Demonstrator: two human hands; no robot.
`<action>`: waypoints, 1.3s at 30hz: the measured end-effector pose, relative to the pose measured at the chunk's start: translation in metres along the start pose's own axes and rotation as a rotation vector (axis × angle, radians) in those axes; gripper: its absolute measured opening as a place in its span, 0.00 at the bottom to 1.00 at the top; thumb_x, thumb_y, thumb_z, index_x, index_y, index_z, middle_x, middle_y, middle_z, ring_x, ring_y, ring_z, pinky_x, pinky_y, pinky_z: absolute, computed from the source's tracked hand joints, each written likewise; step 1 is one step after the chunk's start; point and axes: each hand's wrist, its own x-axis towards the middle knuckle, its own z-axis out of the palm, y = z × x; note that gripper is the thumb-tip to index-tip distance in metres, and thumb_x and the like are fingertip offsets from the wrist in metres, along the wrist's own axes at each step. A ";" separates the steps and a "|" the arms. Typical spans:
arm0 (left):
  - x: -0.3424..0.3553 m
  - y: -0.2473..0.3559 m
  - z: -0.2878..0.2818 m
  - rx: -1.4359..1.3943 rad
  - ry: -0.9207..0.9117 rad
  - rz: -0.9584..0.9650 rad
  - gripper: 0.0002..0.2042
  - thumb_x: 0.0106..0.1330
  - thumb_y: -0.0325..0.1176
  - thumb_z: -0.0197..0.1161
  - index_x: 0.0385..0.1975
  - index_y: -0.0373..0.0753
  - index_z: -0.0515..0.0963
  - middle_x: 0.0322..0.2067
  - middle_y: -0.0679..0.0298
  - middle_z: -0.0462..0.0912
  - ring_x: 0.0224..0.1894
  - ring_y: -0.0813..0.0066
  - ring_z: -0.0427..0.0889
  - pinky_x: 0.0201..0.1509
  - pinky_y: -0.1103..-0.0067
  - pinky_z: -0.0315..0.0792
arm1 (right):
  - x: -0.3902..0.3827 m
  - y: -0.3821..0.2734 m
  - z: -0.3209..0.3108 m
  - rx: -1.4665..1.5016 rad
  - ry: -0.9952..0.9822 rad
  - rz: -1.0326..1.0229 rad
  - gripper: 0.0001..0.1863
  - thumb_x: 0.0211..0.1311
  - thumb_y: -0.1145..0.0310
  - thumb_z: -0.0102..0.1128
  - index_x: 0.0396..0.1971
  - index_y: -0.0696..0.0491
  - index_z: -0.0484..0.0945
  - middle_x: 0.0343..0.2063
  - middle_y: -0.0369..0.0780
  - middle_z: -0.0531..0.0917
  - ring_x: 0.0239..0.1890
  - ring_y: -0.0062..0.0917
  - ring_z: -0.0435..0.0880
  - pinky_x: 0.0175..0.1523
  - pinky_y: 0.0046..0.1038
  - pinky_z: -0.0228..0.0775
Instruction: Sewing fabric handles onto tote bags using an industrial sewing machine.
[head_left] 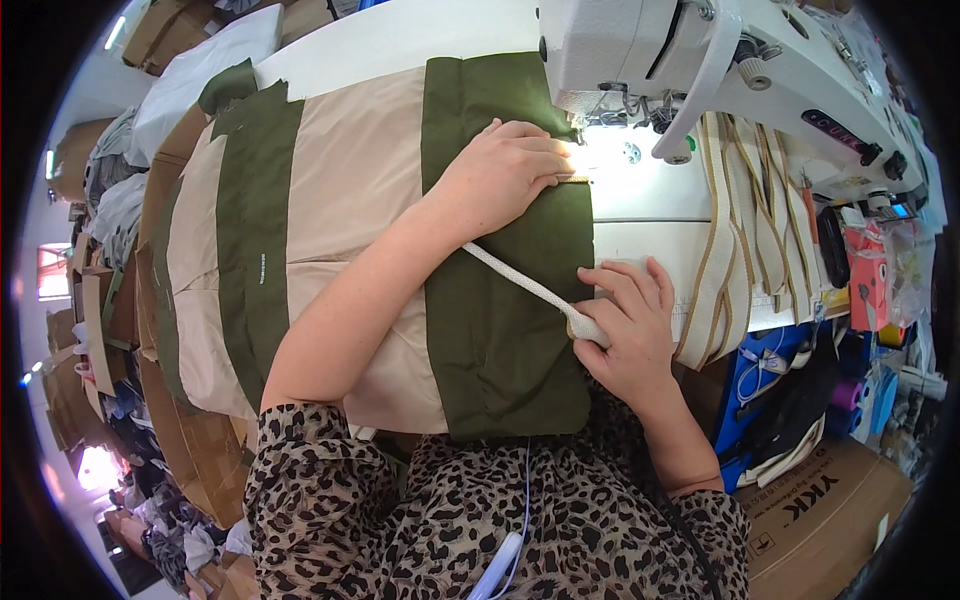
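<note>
My left hand point(505, 175) presses with bent, bunched fingers on the olive-and-beige fabric point(355, 150) beside the lit needle area of a white sewing machine point(640, 50); what lies under the fingertips is hidden, with a bit of gold-edged band point(573, 179) showing. A white braided cord point(515, 273) runs from beneath my left wrist diagonally across the olive panel. My right hand point(620, 315) is closed on the thick end of that cord at the fabric's right edge.
Cream tapes with tan edges point(730, 240) hang over the table's right side, near a pink box point(866, 280) and purple spools point(846, 394). A cardboard box point(820, 530) sits lower right. Cartons point(170, 440) and piled bags and cloth point(120, 200) crowd the left.
</note>
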 end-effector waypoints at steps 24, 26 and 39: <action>0.006 -0.009 0.002 0.013 0.016 0.024 0.10 0.63 0.27 0.65 0.43 0.41 0.86 0.49 0.67 0.86 0.54 0.64 0.81 0.59 0.71 0.76 | 0.004 -0.003 0.002 0.004 0.028 0.060 0.13 0.44 0.69 0.69 0.34 0.48 0.84 0.52 0.34 0.81 0.57 0.29 0.77 0.71 0.49 0.52; 0.007 -0.008 0.001 0.011 0.023 0.059 0.09 0.63 0.27 0.65 0.43 0.41 0.86 0.49 0.66 0.86 0.53 0.64 0.81 0.59 0.71 0.76 | 0.003 -0.003 0.002 0.002 0.033 0.060 0.13 0.43 0.69 0.69 0.34 0.48 0.83 0.52 0.34 0.81 0.57 0.29 0.77 0.72 0.49 0.51; 0.007 -0.005 0.001 0.022 0.020 0.069 0.08 0.64 0.27 0.65 0.40 0.42 0.86 0.47 0.67 0.86 0.53 0.64 0.81 0.57 0.71 0.76 | 0.001 -0.003 0.001 0.006 0.033 0.048 0.13 0.45 0.69 0.69 0.34 0.48 0.83 0.51 0.34 0.81 0.59 0.29 0.77 0.73 0.50 0.52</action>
